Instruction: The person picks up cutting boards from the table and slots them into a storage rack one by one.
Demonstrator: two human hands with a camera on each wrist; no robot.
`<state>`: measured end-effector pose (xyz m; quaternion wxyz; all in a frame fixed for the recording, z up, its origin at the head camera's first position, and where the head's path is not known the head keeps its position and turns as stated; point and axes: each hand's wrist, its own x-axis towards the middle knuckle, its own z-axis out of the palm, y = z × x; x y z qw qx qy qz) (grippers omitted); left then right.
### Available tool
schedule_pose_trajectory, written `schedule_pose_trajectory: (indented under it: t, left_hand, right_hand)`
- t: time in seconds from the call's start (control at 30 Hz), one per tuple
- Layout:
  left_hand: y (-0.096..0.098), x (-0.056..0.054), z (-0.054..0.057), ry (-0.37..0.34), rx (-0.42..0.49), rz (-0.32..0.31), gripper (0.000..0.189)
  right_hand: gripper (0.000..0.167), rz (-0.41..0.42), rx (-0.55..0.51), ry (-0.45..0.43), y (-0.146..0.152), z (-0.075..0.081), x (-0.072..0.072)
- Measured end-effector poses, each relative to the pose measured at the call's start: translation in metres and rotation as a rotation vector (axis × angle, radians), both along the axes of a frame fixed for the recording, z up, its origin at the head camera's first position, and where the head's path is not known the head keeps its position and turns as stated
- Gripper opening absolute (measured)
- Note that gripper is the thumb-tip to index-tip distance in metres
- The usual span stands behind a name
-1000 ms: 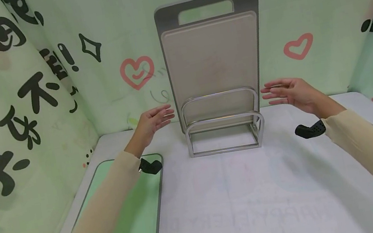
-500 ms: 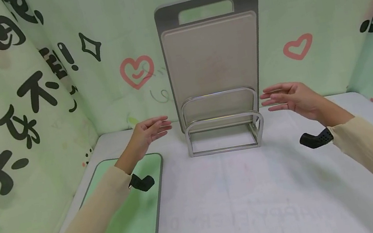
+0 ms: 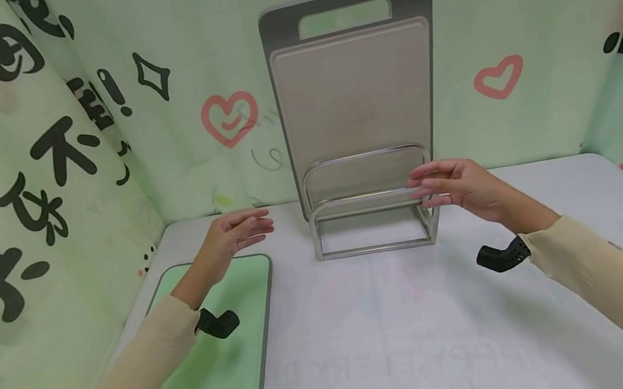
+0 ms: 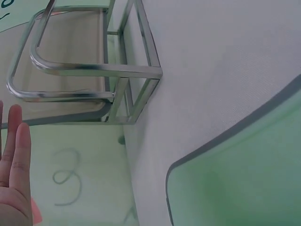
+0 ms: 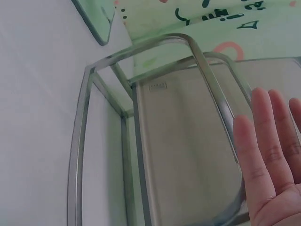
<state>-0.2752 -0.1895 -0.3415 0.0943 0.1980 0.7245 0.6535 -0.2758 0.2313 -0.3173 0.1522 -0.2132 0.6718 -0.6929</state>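
A beige cutting board [image 3: 357, 96] with a grey rim and a handle slot stands upright in a metal rack [image 3: 379, 248]. My left hand [image 3: 234, 234] hovers to the left of the rack, above the far end of a green cutting board [image 3: 232, 347], holding nothing. My right hand [image 3: 461, 189] is in front of the rack's right side, its fingertips overlapping the rack in the head view; I cannot tell whether they touch it. In the right wrist view the fingers [image 5: 265, 141] are extended near the rack's bars. The left wrist view also shows straight fingers [image 4: 19, 155].
The green board lies flat along the left side of the white table [image 3: 376, 350]. A printed pale green cloth [image 3: 187, 161] hangs behind the table and at both sides. Dark wrist cameras [image 3: 218, 322] sit below both hands.
My left hand has moved left and toward me, away from the rack. My right hand has dropped slightly and moved left, in front of the rack's right side. Both boards have stayed put.
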Motion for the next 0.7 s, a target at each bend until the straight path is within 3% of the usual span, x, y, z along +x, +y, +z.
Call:
schedule_pose_trajectory:
  t: [0.27, 0.47, 0.7]
  left_hand:
    - [-0.014, 0.008, -0.006, -0.011, 0.005, -0.007, 0.026]
    - [-0.025, 0.014, -0.011, -0.044, -0.017, -0.012, 0.028]
    - [-0.041, 0.018, -0.017, -0.089, -0.083, -0.001, 0.038]
  right_hand:
    - [0.019, 0.043, 0.063, -0.022, -0.040, -0.009, 0.008]
    - [0.017, 0.063, 0.089, -0.096, -0.073, -0.021, 0.015]
    - [0.041, 0.108, 0.076, -0.146, -0.105, -0.030, 0.025]
